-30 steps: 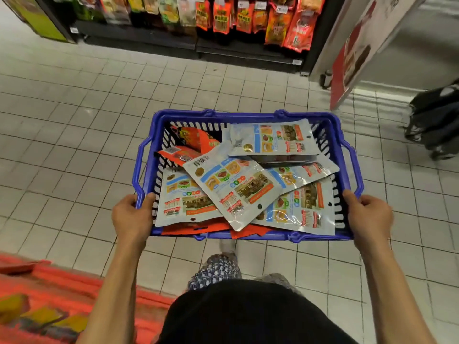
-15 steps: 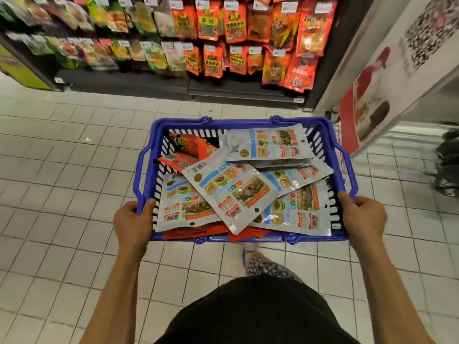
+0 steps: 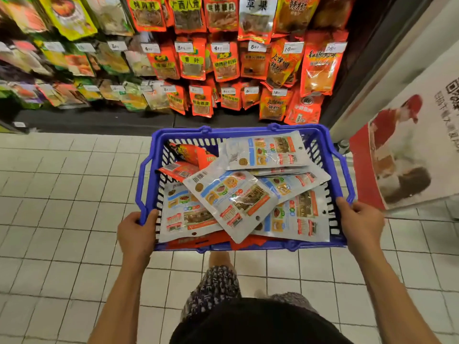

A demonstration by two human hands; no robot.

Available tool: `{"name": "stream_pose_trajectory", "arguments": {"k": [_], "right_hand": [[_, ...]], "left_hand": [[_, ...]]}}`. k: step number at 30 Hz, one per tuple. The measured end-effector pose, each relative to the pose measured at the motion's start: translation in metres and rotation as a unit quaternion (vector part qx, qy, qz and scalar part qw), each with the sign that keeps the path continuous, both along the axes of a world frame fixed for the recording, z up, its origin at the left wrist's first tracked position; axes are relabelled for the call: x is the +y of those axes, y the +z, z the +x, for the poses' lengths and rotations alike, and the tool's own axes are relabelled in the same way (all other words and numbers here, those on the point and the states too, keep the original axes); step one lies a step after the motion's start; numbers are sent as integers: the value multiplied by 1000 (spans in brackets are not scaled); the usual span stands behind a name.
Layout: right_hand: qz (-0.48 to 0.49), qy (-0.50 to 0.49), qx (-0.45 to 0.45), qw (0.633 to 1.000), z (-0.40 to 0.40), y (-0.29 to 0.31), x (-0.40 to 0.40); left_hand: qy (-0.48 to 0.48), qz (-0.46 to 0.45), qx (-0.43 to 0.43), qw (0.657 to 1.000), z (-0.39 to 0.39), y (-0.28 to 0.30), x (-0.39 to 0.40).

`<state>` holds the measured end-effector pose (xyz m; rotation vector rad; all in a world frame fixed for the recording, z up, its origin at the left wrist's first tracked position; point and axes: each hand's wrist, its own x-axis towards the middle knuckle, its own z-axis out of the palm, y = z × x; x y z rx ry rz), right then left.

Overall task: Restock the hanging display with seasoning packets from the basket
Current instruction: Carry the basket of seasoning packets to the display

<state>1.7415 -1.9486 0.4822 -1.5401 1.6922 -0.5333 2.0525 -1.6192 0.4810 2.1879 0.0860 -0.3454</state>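
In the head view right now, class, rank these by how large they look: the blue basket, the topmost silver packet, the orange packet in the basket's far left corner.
1. Blue basket
2. Topmost silver packet
3. Orange packet, though partly covered, so its full size is unsure.

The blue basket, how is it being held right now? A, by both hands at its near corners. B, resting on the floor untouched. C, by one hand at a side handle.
A: the left hand and right hand each grip a near corner of the blue basket, held above the tiled floor.
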Motion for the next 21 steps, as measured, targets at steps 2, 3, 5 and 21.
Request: {"name": "stream_pose_trajectory", "arguments": {"k": [2,3,5,21], "right_hand": [[6,-27,5,1000,40,-26,-26],[14,-41,5,999,59,-37,-38],[36,-65,7,997,94,-64,-62],[81,-107,68,989,238,-475,-264]], "left_hand": [[-15,1,20,1000,54,-22,-40],[-21,4,31,999,78,-33,-60],[-32,16,50,998,122,-57,-98],[-50,111,61,991,279,-468,-322]]}}
